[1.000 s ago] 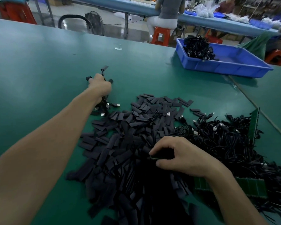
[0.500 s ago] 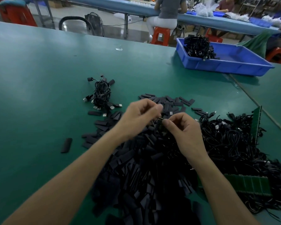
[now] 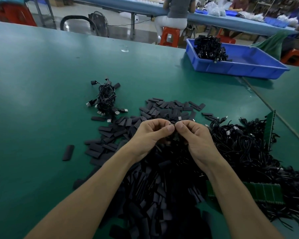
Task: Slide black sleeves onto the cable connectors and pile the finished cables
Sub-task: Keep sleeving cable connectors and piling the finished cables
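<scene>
My left hand (image 3: 151,133) and my right hand (image 3: 196,137) meet thumb to thumb above a big heap of flat black sleeves (image 3: 145,178). Between their fingertips they pinch a small black piece (image 3: 173,125), a sleeve and a cable connector; which hand has which is hidden by the fingers. A cable hangs down below the hands. A small pile of finished cables (image 3: 106,100) lies on the green table to the far left. A tangled mass of black cables (image 3: 248,149) lies to the right.
A blue tray (image 3: 240,64) holding a bundle of cables stands at the back right. Green strips (image 3: 269,128) border the cable mass. One loose sleeve (image 3: 68,152) lies apart on the left. A person sits on an orange stool (image 3: 169,36) beyond the table.
My left hand left the finished pile and came back to the middle. My right hand rose from the sleeve heap. Both hands now meet closer together, pinching the piece.
</scene>
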